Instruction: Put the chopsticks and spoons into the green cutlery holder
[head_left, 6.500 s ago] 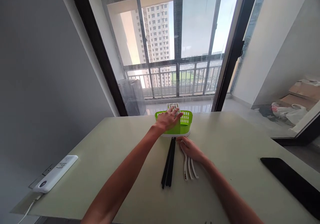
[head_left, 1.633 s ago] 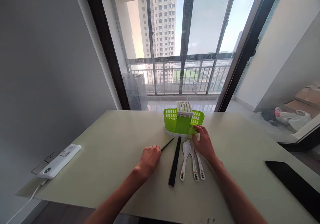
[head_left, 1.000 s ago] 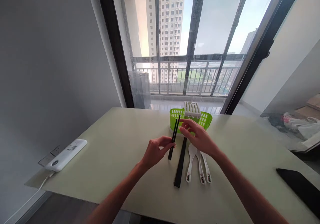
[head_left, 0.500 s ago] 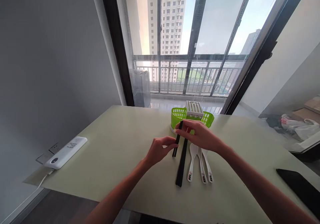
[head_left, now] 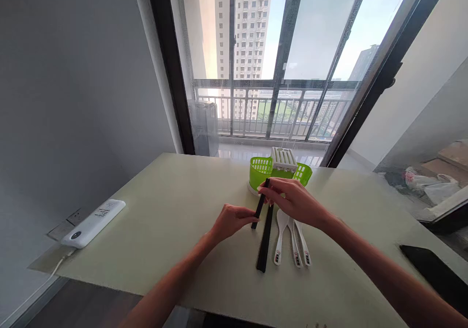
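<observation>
Both my hands grip a pair of black chopsticks (head_left: 261,205), held tilted above the table. My right hand (head_left: 290,197) pinches their upper end, just in front of the green basket. Lower down, the fingertips of my left hand (head_left: 234,221) are closed on the same chopsticks. More black chopsticks (head_left: 264,245) lie bunched on the table, their far ends partly behind my right hand. To their right lie white spoons (head_left: 281,235), handles toward me, some bowls partly covered by my right hand. The green basket (head_left: 259,171), with a white slotted top (head_left: 284,159), stands behind the hands.
A white power strip (head_left: 94,223) with a cable lies at the table's left edge. On the right side rests a dark flat object (head_left: 435,269). Beyond the pale table (head_left: 175,191) are a glass door and a balcony railing.
The chopsticks in my hands have come together, closing the narrow gap at their lower ends. My left hand has shifted slightly down along them.
</observation>
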Motion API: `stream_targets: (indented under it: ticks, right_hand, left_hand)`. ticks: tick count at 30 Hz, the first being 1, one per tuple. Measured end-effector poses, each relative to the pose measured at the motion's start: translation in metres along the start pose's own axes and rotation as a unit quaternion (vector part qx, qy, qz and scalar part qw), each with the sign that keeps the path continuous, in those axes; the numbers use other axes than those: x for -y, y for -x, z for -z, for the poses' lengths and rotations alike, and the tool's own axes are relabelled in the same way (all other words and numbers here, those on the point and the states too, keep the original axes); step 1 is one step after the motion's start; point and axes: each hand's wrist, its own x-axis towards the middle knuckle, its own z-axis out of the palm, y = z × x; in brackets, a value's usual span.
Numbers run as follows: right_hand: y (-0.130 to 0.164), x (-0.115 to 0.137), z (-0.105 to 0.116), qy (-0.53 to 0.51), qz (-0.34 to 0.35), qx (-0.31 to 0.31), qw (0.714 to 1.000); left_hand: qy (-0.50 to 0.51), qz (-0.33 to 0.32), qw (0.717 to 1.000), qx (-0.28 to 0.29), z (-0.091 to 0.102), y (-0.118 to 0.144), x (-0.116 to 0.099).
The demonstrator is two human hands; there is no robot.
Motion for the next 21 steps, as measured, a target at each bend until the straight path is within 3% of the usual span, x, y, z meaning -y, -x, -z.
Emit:
stream_targets:
  ticks: [6,16,21]
  right_hand:
    - [0.003,0.006,-0.007,-0.051,-0.037,-0.024,0.998]
    - [-0.008,0.008,-0.007,0.015,-0.079,-0.055,0.995]
    - [-0.015,0.009,-0.001,0.060,-0.055,-0.070,0.994]
  left_hand:
    - [0.011,0.016,1.000,-0.017,0.001,0.000,0.008]
    - [0.020,0.004,1.000,-0.013,-0.002,0.002,0.017]
    - [0.002,0.010,1.000,0.009,-0.005,0.004,0.022]
